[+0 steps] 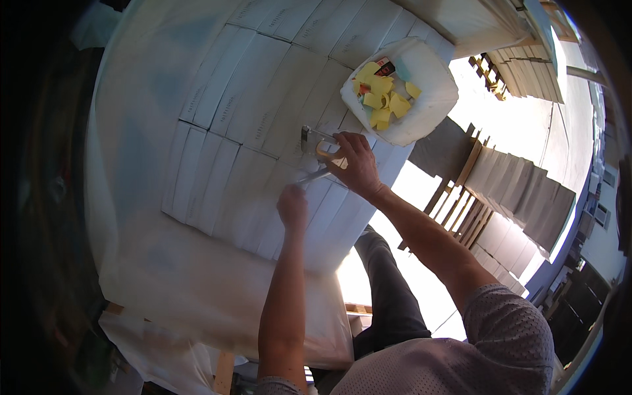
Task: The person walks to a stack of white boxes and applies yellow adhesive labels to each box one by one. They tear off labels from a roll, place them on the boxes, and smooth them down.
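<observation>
My right hand [357,164] is closed on a tape dispenser [325,150], with a curved tan part beside the thumb and a dark-tipped metal end pointing left. From the dispenser a pale strip of tape [313,176] runs down and left to my left hand [293,207]. That hand is blurred, but its fingers look closed at the strip's end. Both hands are above a stack of white cartons [243,112] set tightly in rows. Beyond my right hand, a white plastic bin [431,105] on the cartons holds yellow paper scraps [382,92] and a small red and black piece.
Cloudy plastic film [145,164] drapes around the stack on the left and near side. On the right, past the stack's edge, are wooden pallets [471,214] with grey flat stacks [520,191] on bright ground. A wooden post [224,372] shows at the bottom.
</observation>
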`<act>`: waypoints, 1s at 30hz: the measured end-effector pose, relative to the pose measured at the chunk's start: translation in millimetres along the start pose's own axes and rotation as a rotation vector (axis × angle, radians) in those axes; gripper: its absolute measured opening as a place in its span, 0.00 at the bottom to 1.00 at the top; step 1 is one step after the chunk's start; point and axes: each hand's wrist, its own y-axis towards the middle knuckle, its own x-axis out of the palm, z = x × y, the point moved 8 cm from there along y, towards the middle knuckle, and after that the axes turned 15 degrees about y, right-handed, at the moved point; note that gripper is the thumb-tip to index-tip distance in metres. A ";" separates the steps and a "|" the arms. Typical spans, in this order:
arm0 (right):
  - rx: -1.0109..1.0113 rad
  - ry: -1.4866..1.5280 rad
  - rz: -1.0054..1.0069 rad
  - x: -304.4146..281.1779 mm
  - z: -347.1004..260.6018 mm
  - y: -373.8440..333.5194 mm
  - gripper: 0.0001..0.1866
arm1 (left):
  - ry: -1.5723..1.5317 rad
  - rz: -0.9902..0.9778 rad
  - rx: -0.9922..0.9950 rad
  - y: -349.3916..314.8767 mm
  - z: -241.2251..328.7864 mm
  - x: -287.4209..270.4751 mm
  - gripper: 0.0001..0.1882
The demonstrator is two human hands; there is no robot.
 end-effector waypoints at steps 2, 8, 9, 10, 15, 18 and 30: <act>0.013 0.047 -0.098 -12.3 -9.8 -29.5 0.33 | 0.071 0.055 -0.043 17.1 13.1 -14.6 0.07; 0.199 0.077 -0.287 -26.5 11.2 -103.4 0.36 | 0.494 0.339 0.584 40.0 143.2 -20.2 0.18; 0.249 0.064 -0.290 -28.8 17.7 -112.8 0.36 | 0.557 0.314 0.580 46.1 152.2 -13.2 0.20; 0.236 0.071 -0.271 -31.3 19.6 -118.5 0.36 | 0.618 0.294 0.580 50.9 159.6 -5.8 0.21; 0.283 0.095 -0.203 -40.1 33.4 -128.4 0.35 | 0.894 0.286 0.516 66.8 173.8 21.9 0.21; 0.289 0.095 -0.190 -40.9 35.4 -123.7 0.35 | 0.952 0.248 0.513 71.5 173.3 30.4 0.19; 0.277 0.141 -0.108 -42.3 33.0 -107.4 0.32 | 0.761 0.238 0.671 77.1 171.2 29.9 0.12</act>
